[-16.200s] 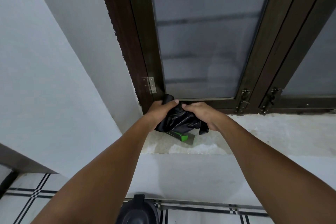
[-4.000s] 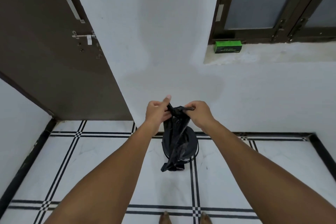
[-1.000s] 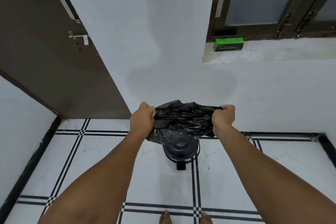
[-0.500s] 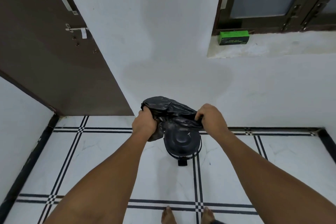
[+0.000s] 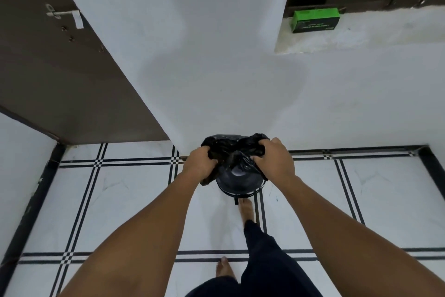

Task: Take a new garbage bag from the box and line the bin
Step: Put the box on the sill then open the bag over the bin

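Door (image 5: 43, 60): dark brown, far left, with a metal latch (image 5: 63, 14) on its face; it meets the white wall (image 5: 192, 55) at the floor corner.
Floor (image 5: 120, 200): white tiles crossed by black double lines, black skirting along the edges.
Left hand (image 5: 201, 165): fingers clenched on the left side of the bag's bunched edge.
Garbage bag (image 5: 234, 149): black, crumpled, held between both hands directly above the bin, hiding the bin's far rim.
Bin (image 5: 237, 182): small, round and black, on the floor near the wall corner; its lid looks shut, though the bag covers part of it.
Foot (image 5: 246, 210): bare, toes at the pedal on the bin's near side, touching or just short of it; dark trouser leg behind it.
Right hand (image 5: 274, 159): fingers clenched on the right side of the bag.
Box (image 5: 316, 19): green, lying on the white window ledge (image 5: 385, 31), far right, well apart from the bin.
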{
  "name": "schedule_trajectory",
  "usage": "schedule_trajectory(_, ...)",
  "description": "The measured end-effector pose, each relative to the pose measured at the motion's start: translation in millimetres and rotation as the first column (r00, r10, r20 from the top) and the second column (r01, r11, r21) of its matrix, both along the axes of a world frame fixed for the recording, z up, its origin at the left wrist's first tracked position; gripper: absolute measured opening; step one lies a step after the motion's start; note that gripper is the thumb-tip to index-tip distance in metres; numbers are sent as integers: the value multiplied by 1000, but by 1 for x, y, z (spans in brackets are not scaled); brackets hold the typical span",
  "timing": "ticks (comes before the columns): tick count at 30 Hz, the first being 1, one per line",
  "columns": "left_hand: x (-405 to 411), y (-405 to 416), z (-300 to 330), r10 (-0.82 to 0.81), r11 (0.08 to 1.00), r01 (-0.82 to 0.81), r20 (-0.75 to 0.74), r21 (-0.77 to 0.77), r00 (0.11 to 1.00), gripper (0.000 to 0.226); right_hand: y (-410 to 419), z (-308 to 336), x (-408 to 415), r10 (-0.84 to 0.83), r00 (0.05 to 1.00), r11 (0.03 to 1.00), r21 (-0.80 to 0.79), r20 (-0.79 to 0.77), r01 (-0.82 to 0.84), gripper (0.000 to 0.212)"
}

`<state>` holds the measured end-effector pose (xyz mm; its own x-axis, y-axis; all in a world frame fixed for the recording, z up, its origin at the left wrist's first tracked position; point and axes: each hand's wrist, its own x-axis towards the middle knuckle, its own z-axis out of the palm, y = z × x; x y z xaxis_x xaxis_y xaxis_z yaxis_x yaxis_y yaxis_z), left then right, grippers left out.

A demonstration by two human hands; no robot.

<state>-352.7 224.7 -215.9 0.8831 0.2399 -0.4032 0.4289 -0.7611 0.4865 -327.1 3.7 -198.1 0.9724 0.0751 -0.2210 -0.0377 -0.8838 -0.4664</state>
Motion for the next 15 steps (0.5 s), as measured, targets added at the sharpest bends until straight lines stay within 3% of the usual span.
schedule_trajectory(10, 33, -7, -23, -144, 976, 158, -105, 148, 984, 31, -6, -32, 32, 55, 987, 997, -40, -150, -62, 57)
schedule_trajectory(15, 16, -18, -35, -59, 981, 70, -63, 183, 996, 31, -6, -64, 12, 79, 977, 991, -90, -200, -98, 49)
